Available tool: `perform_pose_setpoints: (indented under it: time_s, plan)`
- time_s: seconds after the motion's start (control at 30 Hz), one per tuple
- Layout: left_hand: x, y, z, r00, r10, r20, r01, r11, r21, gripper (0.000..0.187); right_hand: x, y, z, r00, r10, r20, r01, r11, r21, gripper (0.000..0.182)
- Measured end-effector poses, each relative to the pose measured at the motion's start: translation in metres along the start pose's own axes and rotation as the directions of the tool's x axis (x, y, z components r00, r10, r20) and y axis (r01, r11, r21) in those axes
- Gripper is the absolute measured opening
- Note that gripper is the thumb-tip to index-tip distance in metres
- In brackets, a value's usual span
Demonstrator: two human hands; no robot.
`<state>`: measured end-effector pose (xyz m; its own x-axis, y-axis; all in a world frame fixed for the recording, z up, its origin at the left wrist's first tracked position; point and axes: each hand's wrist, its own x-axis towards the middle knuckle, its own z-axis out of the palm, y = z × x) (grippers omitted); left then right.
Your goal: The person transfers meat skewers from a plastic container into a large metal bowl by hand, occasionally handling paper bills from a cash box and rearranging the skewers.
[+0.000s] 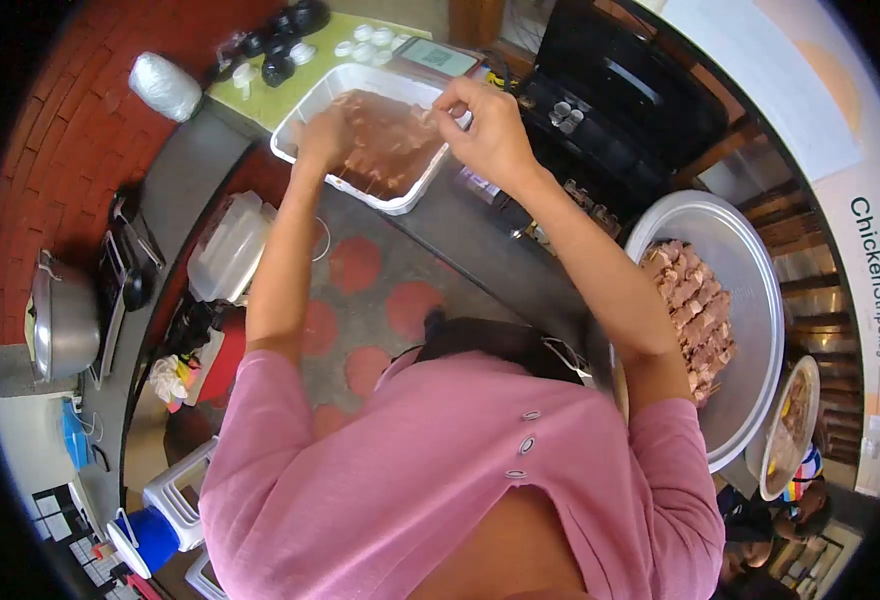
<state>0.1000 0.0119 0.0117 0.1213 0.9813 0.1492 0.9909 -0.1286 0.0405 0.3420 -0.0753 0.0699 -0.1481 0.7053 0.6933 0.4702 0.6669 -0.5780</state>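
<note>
A white rectangular tub [400, 205] holds raw meat pieces [390, 140] in brownish liquid; thin stick ends seem to show near its front edge. My left hand [324, 138] is down inside the tub's left part, fingers curled and slightly blurred, with what they grip hidden. Over the tub's right rim, my right hand [482, 125] has thumb and fingers pinched together beside the meat. Whatever lies in that pinch is too small to tell. By my right elbow, a large translucent basin [755, 330] holds a heap of skewered raw meat [698, 315].
A digital scale [440, 57] and white caps [365, 45] lie behind the tub. Black bottles [280, 45] and a plastic-wrapped roll [165, 87] stand back left. A black open lid [630, 85] rises at the right. A plate of food [790, 425] sits beyond the basin.
</note>
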Motion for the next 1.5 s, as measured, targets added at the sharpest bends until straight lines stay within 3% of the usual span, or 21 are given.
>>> perform_pose_setpoints:
  time_s: [0.1,0.2,0.23,0.33,0.37,0.53,0.63,0.7,0.8,0.87,0.93,0.97,1.0,1.07,1.1,1.13,1.2,1.27,1.4,1.47,1.5]
  plan:
    - [-0.026,0.0,0.002,0.991,0.055,-0.12,-0.071,0.989,-0.129,0.023,-0.005,-0.004,0.005,0.997,-0.066,0.025,0.067,0.997,-0.034,0.007]
    - [-0.029,-0.015,0.027,0.995,0.049,-0.086,-0.058,0.992,-0.11,0.024,-0.009,-0.008,0.012,0.993,-0.037,0.11,0.046,0.995,-0.085,0.008]
    - [-0.041,-0.01,0.031,0.952,0.065,-0.301,-0.126,0.974,-0.187,0.027,-0.009,-0.008,0.015,0.992,-0.048,0.12,0.06,0.993,-0.097,0.008]
    - [-0.049,-0.015,0.033,0.975,0.091,-0.204,-0.139,0.961,-0.239,0.03,-0.012,-0.005,0.028,0.992,-0.051,0.117,0.059,0.997,-0.059,0.008]
    - [-0.049,-0.014,0.039,0.946,0.087,-0.313,-0.161,0.962,-0.22,0.028,-0.011,-0.007,0.032,0.996,-0.056,0.071,0.058,0.998,-0.027,0.007]
    - [-0.057,-0.006,0.019,0.97,0.017,-0.242,-0.106,0.927,-0.361,0.025,-0.01,-0.011,0.048,1.0,0.027,0.014,-0.027,0.999,0.047,0.006]
    - [-0.051,-0.006,0.01,0.935,0.082,-0.346,-0.178,0.95,-0.256,0.025,-0.01,-0.007,0.056,1.0,0.011,-0.001,-0.011,0.997,0.082,0.01]
    - [-0.043,-0.015,0.003,0.962,-0.011,-0.274,-0.028,0.99,-0.138,0.024,-0.007,-0.011,0.05,0.999,-0.04,-0.007,0.04,0.999,0.025,0.006]
    - [-0.038,-0.024,-0.022,0.966,-0.022,-0.258,-0.006,0.994,-0.108,0.024,0.001,-0.018,0.038,0.99,-0.126,-0.069,0.126,0.992,-0.008,0.006]
    - [-0.042,-0.027,-0.032,0.934,0.012,-0.357,-0.021,1.0,-0.022,0.022,-0.001,-0.014,0.04,0.99,-0.137,-0.032,0.136,0.991,-0.015,0.005]
    - [-0.047,-0.028,-0.033,0.796,0.158,-0.584,-0.148,0.987,0.065,0.009,-0.012,-0.011,0.045,0.998,-0.022,0.059,0.02,0.999,0.031,0.011]
    - [-0.042,-0.036,-0.035,0.834,0.205,-0.512,-0.229,0.973,0.015,0.007,-0.015,-0.011,0.044,0.998,-0.048,0.04,0.046,0.998,0.044,0.011]
    - [-0.048,-0.029,-0.036,0.822,0.233,-0.52,-0.157,0.97,0.187,0.007,-0.017,-0.01,0.043,0.998,-0.069,0.012,0.069,0.997,0.044,0.011]
    - [-0.051,-0.031,-0.028,0.842,0.283,-0.46,-0.193,0.953,0.233,0.011,-0.02,-0.005,0.044,0.974,-0.214,-0.069,0.213,0.977,-0.018,0.013]
    - [-0.048,-0.035,-0.026,0.882,0.281,-0.377,-0.205,0.951,0.23,0.017,-0.021,-0.007,0.038,0.979,-0.192,-0.067,0.19,0.981,-0.041,0.012]
    - [-0.046,-0.046,-0.014,0.833,0.318,-0.454,-0.198,0.936,0.291,0.019,-0.02,-0.008,0.031,0.99,-0.12,-0.069,0.119,0.993,-0.026,0.012]
    - [-0.045,-0.046,-0.02,0.881,0.233,-0.412,-0.153,0.964,0.218,0.018,-0.017,-0.012,0.005,0.984,-0.07,-0.166,0.067,0.997,-0.029,0.009]
    - [-0.044,-0.06,-0.022,0.882,0.217,-0.418,-0.144,0.969,0.199,0.017,-0.015,-0.02,-0.03,0.979,0.02,-0.202,0.002,0.994,0.11,0.01]
    - [-0.043,-0.063,-0.046,0.843,0.16,-0.513,-0.087,0.983,0.163,0.016,-0.027,-0.05,-0.157,0.899,-0.065,-0.433,0.044,0.997,-0.058,0.007]
    - [-0.039,-0.06,-0.06,0.753,0.161,-0.638,-0.168,0.984,0.051,0.017,-0.05,-0.05,-0.222,0.891,-0.026,-0.454,-0.101,0.962,-0.254,0.007]
    - [-0.038,-0.053,-0.073,0.742,0.181,-0.646,-0.298,0.952,-0.076,0.015,-0.061,-0.092,-0.261,0.894,0.019,-0.448,-0.105,0.98,-0.169,0.008]
